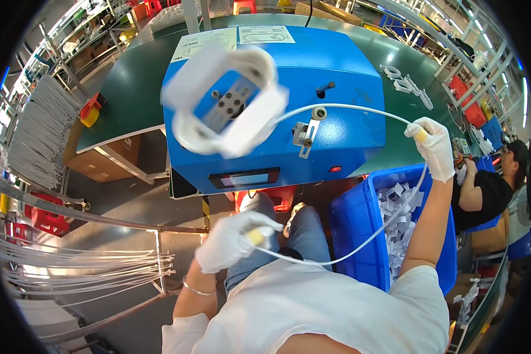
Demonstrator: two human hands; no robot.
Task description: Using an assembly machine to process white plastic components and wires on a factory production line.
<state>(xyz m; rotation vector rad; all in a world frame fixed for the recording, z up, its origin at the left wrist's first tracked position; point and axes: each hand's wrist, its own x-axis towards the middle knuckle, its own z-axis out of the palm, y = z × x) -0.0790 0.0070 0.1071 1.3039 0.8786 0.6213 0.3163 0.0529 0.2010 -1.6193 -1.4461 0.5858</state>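
Note:
My left hand (227,242), in a white glove, is closed on a white cable (360,108) in front of my lap. Up at the right, my gloved right hand (435,150) pinches the same cable. Pale yellow patches show at the fingers of both hands. Between my hands the cable hangs in a loose curve. From my right hand it runs left past a small guide roller (319,113) to a white, motion-blurred winding head (251,124). This head sits on the front of a blue machine (354,76) with a small screen (245,178).
A blue bin (351,221) holding white scraps stands below my right arm. Coiled white cables (402,84) lie on the green table (127,79). Long white cables (94,256) hang over a rack at my left. A person (484,192) sits at the far right.

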